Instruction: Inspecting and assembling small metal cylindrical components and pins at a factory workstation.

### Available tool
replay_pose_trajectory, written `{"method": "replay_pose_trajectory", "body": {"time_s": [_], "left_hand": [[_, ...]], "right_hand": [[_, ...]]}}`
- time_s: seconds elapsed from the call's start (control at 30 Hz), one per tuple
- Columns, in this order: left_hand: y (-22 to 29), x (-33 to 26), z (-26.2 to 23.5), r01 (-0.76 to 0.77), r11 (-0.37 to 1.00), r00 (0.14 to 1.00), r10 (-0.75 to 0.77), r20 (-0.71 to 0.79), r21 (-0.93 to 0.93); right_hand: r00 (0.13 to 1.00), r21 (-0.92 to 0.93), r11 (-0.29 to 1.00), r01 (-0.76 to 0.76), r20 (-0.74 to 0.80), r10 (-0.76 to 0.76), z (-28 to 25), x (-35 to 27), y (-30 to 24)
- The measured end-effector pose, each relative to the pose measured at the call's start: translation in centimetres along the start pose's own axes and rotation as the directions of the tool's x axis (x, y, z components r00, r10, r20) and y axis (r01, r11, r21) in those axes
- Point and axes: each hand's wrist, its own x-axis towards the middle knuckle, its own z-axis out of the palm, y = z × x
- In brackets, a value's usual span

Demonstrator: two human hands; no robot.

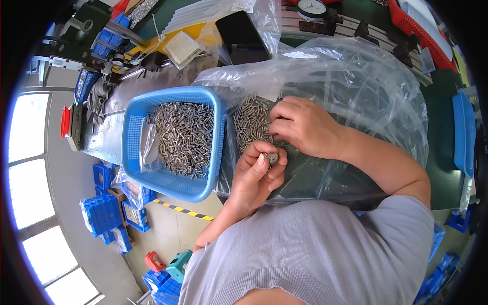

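Our left grip (pixel 254 178) pinches a round metal part (pixel 273 158) between thumb and fingers. Our right grip (pixel 310 129), fingers curled, sits just beyond and right of it, beside a pin pile (pixel 249 124); whether it pinches a pin, we cannot tell. Left of both grips: a blue basket (pixel 217 147) of pins. Under them: clear plastic (pixel 376 96) on the table (pixel 443 107).

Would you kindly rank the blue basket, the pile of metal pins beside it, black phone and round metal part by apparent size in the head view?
1. Blue basket
2. Pile of metal pins and black phone: too alike to rank
3. Round metal part in the left hand
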Motion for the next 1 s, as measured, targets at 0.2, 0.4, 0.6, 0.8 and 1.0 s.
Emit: {"method": "replay_pose_trajectory", "body": {"time_s": [0.2, 0.4, 0.6, 0.8, 1.0], "left_hand": [[-0.2, 0.2, -0.5, -0.018, 1.000, 1.000, 0.018, 0.005, 0.000], [-0.2, 0.1, -0.7, -0.035, 0.999, 0.999, 0.036, 0.012, -0.032], [-0.1, 0.1, 0.0, -0.019, 1.000, 1.000, 0.018, -0.019, -0.023], [-0.2, 0.1, -0.2, -0.014, 1.000, 1.000, 0.014, -0.013, -0.017], [-0.1, 0.2, 0.0, -0.007, 1.000, 1.000, 0.007, -0.008, -0.022]], "right_hand": [[0.997, 0.197, 0.979, -0.052, -0.051, 0.063, -0.3, -0.5, -0.4], [0.892, 0.621, 0.649, -0.440, 0.222, 0.393, -2.2, 0.2, -2.0], [0.821, 0.797, 0.257, -0.546, 0.449, 0.353, -2.2, 0.1, -2.2], [0.843, 0.773, 0.354, -0.527, 0.422, 0.332, -2.1, 0.1, -2.4], [0.925, 0.723, 0.577, -0.380, 0.292, 0.243, -2.3, 0.2, -2.8]]}}
